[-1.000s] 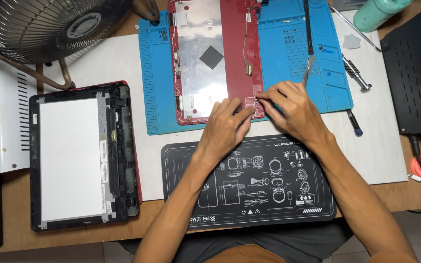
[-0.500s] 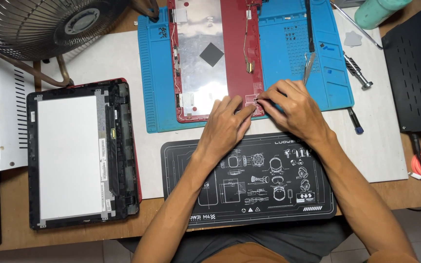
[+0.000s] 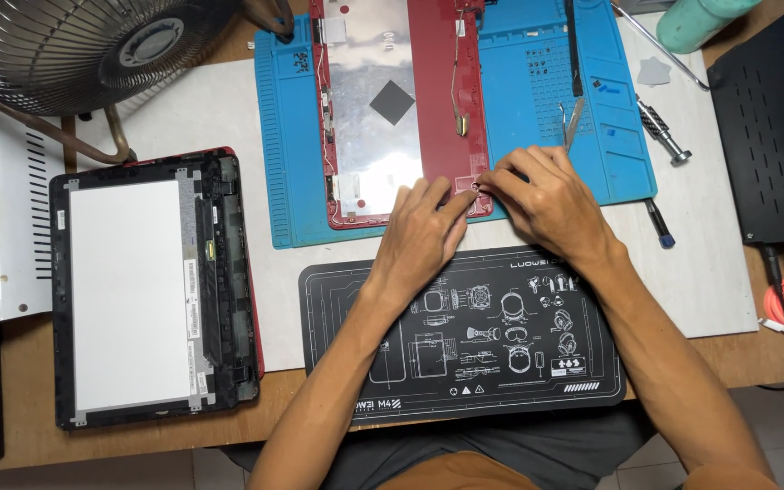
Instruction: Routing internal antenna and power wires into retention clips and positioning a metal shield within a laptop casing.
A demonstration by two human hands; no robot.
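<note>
— Under my fingertips point(image 3: 474, 189), head view: what's there?
— Red laptop lid point(image 3: 437, 109), near corner. Left hand point(image 3: 419, 231) and right hand point(image 3: 546, 195) pinch a tiny part; screen panel point(image 3: 129, 290) already out, leftward.

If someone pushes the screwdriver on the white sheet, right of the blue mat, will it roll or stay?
The screwdriver looks round and lies loose on the flat white sheet, so it would probably roll. Its ridged handle should grip well and it seems stiff.
</note>
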